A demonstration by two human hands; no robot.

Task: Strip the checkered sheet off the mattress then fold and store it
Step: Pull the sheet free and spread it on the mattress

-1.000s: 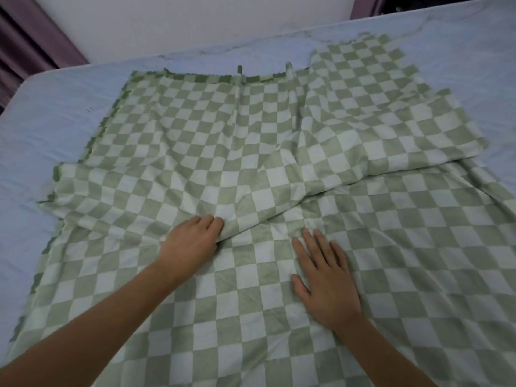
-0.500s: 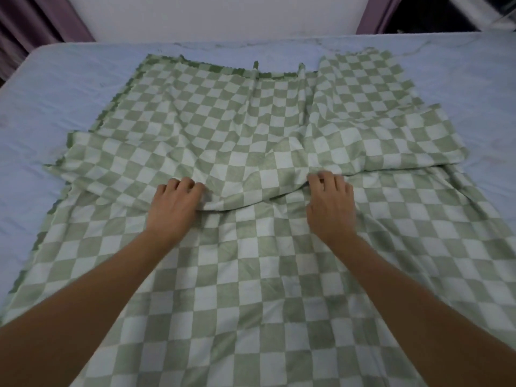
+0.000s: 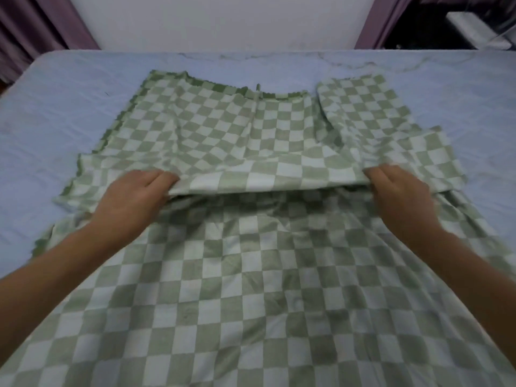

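Folding in hand: my left hand and right hand pinch the checkered sheet fold on the mattress; next, draw it level.

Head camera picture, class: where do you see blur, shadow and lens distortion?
Head view: motion blur softens the right hand and the checkered sheet near it; a soft shadow lies under the lifted fold between the right hand and left hand; the wide angle bows the mattress edge; lighting is even, without glare.
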